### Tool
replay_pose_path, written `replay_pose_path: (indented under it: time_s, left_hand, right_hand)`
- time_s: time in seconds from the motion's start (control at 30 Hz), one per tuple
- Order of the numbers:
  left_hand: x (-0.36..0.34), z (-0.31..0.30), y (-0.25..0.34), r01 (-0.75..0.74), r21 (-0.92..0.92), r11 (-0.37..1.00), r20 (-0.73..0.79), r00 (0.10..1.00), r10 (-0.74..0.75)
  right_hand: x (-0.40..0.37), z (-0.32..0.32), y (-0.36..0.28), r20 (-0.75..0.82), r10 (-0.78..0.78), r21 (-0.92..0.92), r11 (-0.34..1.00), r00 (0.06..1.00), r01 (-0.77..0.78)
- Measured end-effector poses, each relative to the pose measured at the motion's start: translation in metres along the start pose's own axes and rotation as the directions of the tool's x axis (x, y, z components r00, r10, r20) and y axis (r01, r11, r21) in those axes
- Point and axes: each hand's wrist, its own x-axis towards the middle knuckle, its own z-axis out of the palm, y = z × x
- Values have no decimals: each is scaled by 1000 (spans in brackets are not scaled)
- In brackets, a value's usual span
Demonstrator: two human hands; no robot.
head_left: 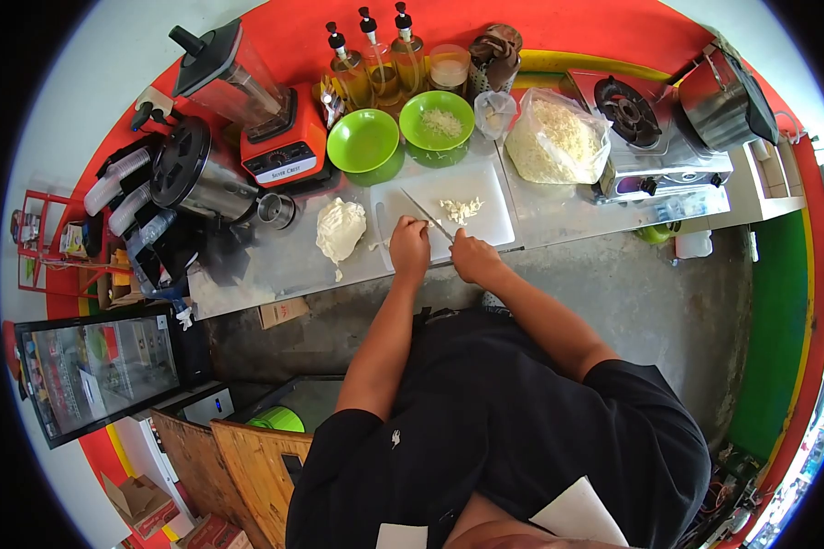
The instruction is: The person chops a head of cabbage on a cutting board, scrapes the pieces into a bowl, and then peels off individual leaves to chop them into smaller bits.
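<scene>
A white cutting board (487,181) lies on the metal counter. My right hand (475,256) is closed round the handle of a knife (428,214), whose blade points up and left across the board. My left hand (410,245) rests at the board's lower left part with its fingers bent together beside the blade; a small white piece shows at its fingertips. Chopped white bits (461,210) form a small pile right of the blade. Left of the board sits a larger white mass (341,229). Two green bowls stand behind the board, the right one (437,122) with shredded white pieces in it.
The left green bowl (363,142) is beside an orange blender (284,146). Pump bottles (382,73) stand at the back. To the right are a bag of white shreds (557,142), a gas stove (664,169) and a large pot (719,102). A metal cup (276,211) stands left.
</scene>
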Motion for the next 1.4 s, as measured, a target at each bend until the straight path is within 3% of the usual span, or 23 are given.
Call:
replay_pose_path:
  time_s: [0.33, 0.4, 0.63, 0.8, 0.9, 1.17, 1.33, 1.4]
  left_hand:
    - [3, 1, -3, 14, 19, 1000, 18, 1000, -14]
    - [5, 2, -4, 29, 20, 999, 22, 999, -29]
    - [5, 3, -8, 23, -20, 1000, 11, 1000, -23]
    - [4, 4, -11, 34, -56, 998, 44, 999, -31]
    - [1, 3, -8, -13, 34, 999, -2, 1000, 13]
    - [-6, -4, 1, 38, 180, 983, -18, 999, -35]
    - [-6, -3, 1, 17, 198, 980, -5, 1000, -17]
    - [-9, -3, 2, 4, 196, 981, -2, 1000, -4]
  right_hand:
    - [7, 7, -4, 93, 9, -28, 1000, 996, -6]
    - [7, 1, -7, 113, -7, -100, 995, 994, 19]
    - [7, 6, -8, 91, 47, -27, 999, 995, -45]
    - [7, 3, -12, 50, -28, -84, 996, 998, 32]
    - [3, 15, -14, 61, 37, -46, 998, 997, -34]
    - [8, 14, -12, 32, -4, -62, 998, 999, 6]
    - [3, 22, -13, 55, 55, -5, 998, 997, -55]
    - [8, 15, -12, 51, 2, -50, 999, 999, 1]
